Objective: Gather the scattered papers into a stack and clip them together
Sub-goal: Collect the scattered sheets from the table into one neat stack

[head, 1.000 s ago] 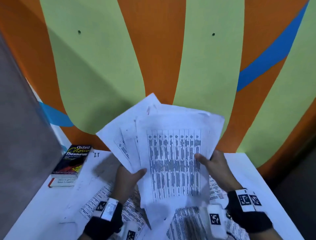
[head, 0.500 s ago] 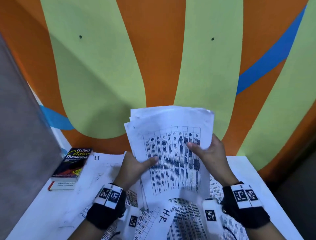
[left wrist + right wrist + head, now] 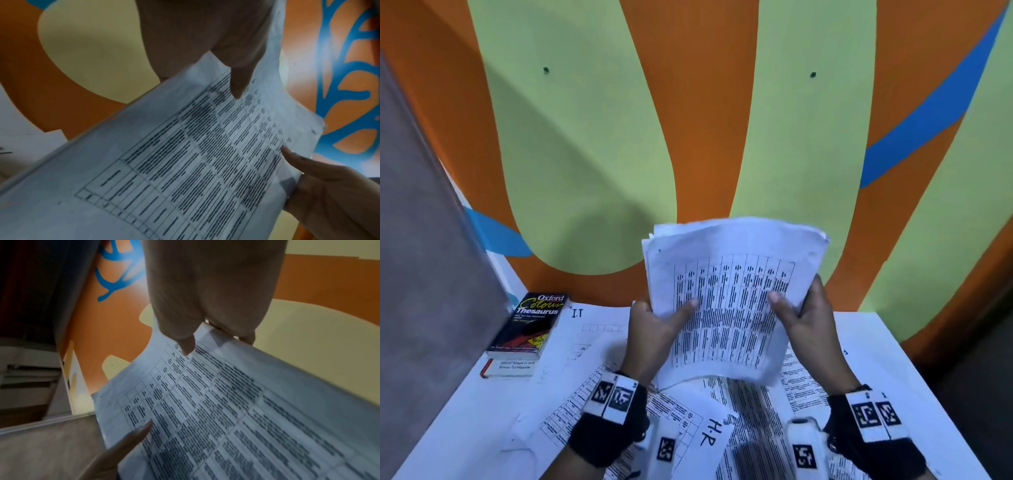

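Note:
A stack of printed sheets (image 3: pixel 729 301) with table text stands upright above the white table (image 3: pixel 893 346), its lower edge just over the loose papers. My left hand (image 3: pixel 654 329) grips the stack's left edge, thumb across the front. My right hand (image 3: pixel 804 315) grips the right edge the same way. The left wrist view shows the stack (image 3: pixel 185 162) with my left hand (image 3: pixel 216 48) holding its top. The right wrist view shows the stack (image 3: pixel 226 402) pinched by my right hand (image 3: pixel 205 305). No clip is visible.
Several loose printed sheets (image 3: pixel 753 425) lie on the table under my wrists, one marked "H.P" (image 3: pixel 709 435). An Oxford thesaurus (image 3: pixel 530 329) lies at the back left. A grey panel (image 3: pixel 424 274) stands at the left; the painted wall (image 3: pixel 705 137) is right behind.
The fanned-out sheets have been squared into one aligned stack. Both hands slid to its side edges and lowered it toward the table.

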`<state>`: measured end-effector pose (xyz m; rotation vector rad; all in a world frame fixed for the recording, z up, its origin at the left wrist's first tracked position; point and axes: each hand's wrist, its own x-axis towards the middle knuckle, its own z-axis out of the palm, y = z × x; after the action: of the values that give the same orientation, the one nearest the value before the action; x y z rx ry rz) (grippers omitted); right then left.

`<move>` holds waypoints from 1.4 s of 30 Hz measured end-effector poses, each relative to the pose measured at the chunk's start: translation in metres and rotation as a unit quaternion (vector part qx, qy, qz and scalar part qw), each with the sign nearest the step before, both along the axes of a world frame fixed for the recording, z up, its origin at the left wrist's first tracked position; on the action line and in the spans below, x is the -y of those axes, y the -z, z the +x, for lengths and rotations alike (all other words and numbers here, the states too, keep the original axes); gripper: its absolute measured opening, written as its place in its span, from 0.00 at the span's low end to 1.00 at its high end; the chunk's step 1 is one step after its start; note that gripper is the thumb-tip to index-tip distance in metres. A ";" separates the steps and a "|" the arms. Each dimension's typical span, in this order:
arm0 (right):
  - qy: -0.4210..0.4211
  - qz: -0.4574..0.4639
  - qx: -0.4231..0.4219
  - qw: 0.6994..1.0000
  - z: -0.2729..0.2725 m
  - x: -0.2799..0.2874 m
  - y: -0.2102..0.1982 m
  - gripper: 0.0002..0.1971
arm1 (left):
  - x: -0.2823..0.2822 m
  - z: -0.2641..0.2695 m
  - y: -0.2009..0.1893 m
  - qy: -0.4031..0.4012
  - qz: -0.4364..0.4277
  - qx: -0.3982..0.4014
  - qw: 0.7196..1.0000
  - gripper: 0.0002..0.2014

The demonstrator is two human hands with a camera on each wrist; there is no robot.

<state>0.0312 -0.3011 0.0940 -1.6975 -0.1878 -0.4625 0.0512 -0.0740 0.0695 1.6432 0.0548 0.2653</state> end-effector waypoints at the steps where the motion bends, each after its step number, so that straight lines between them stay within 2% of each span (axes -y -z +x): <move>1: 0.001 -0.007 -0.014 1.000 0.000 0.000 0.004 0.19 | 0.001 -0.003 -0.001 0.010 0.007 0.002 1.000 0.27; 3: 0.015 -0.028 -0.032 0.999 -0.003 -0.003 0.014 0.19 | 0.005 -0.008 0.001 0.022 0.019 0.006 1.000 0.15; 6: 0.040 -0.036 -0.018 0.998 -0.003 -0.004 0.022 0.11 | 0.006 -0.014 -0.002 0.022 0.009 0.030 0.999 0.09; 7: 0.041 -0.030 -0.013 0.999 -0.003 -0.005 0.018 0.10 | 0.004 -0.013 -0.001 0.023 0.002 0.043 0.999 0.09; 9: 0.018 -0.015 -0.027 0.999 -0.002 -0.007 0.018 0.15 | 0.002 -0.013 0.001 0.042 -0.005 0.045 0.998 0.12; 12: -0.008 -0.026 -0.082 0.996 -0.001 -0.013 0.028 0.27 | 0.002 -0.010 0.018 0.061 0.016 -0.019 0.998 0.26; 13: -0.009 -0.045 -0.095 0.994 -0.001 -0.016 0.031 0.26 | 0.001 -0.010 0.021 0.053 0.033 -0.033 0.997 0.27; 15: -0.006 -0.061 -0.087 0.994 0.001 -0.022 0.032 0.19 | -0.001 -0.010 0.020 0.027 0.065 -0.036 0.997 0.21; 17: 0.011 -0.061 -0.071 0.996 0.006 -0.030 0.030 0.16 | -0.007 -0.009 0.010 0.007 0.088 -0.014 0.996 0.16; 19: 0.042 -0.051 -0.073 0.995 0.016 -0.035 0.036 0.16 | -0.023 -0.008 -0.001 -0.032 0.119 0.014 0.992 0.21; 21: 0.056 -0.082 -0.124 0.987 0.026 -0.043 0.053 0.20 | -0.047 -0.006 -0.010 -0.088 0.148 0.042 0.984 0.24; 23: -0.018 -0.161 -0.195 0.967 0.029 -0.061 0.074 0.19 | -0.075 -0.009 -0.019 -0.135 0.161 0.084 0.974 0.26; 25: -0.112 -0.292 -0.241 0.919 0.025 -0.088 0.093 0.23 | -0.097 -0.017 -0.031 -0.175 0.179 0.111 0.962 0.27; 26: -0.133 -0.367 -0.244 0.888 0.023 -0.103 0.101 0.28 | -0.106 -0.021 -0.037 -0.195 0.189 0.122 0.955 0.27; 29: -0.107 -0.524 -0.247 0.808 0.014 -0.149 0.128 0.42 | -0.128 -0.035 -0.049 -0.246 0.202 0.122 0.940 0.28; 30: -0.076 -0.547 -0.260 0.792 0.011 -0.164 0.137 0.43 | -0.135 -0.040 -0.050 -0.257 0.203 0.117 0.937 0.28; 31: -0.045 -0.554 -0.274 0.785 0.009 -0.175 0.143 0.39 | -0.137 -0.046 -0.052 -0.260 0.196 0.119 0.938 0.29; 33: 0.002 -0.537 -0.282 0.795 0.007 -0.183 0.146 0.25 | -0.144 -0.056 -0.051 -0.262 0.180 0.127 0.940 0.27; 35: -0.042 -0.521 -0.276 0.806 0.008 -0.179 0.141 0.19 | -0.150 -0.065 -0.048 -0.262 0.163 0.122 0.943 0.25; 37: -0.073 -0.509 -0.240 0.823 0.008 -0.169 0.129 0.06 | -0.158 -0.071 -0.046 -0.265 0.161 0.114 0.944 0.21; 38: -0.083 -0.495 -0.224 0.835 0.007 -0.163 0.123 0.04 | -0.164 -0.074 -0.045 -0.270 0.155 0.108 0.944 0.19; 39: -0.096 -0.478 -0.218 0.845 0.009 -0.154 0.116 0.07 | -0.168 -0.076 -0.046 -0.276 0.150 0.102 0.944 0.18; 42: -0.068 -0.414 -0.211 0.883 0.014 -0.121 0.087 0.17 | -0.180 -0.086 -0.055 -0.309 0.147 0.090 0.935 0.23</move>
<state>0.0454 -0.1799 0.0070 -2.5549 -0.1967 0.1474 -0.0346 0.1057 0.1244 1.8569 0.4145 0.9422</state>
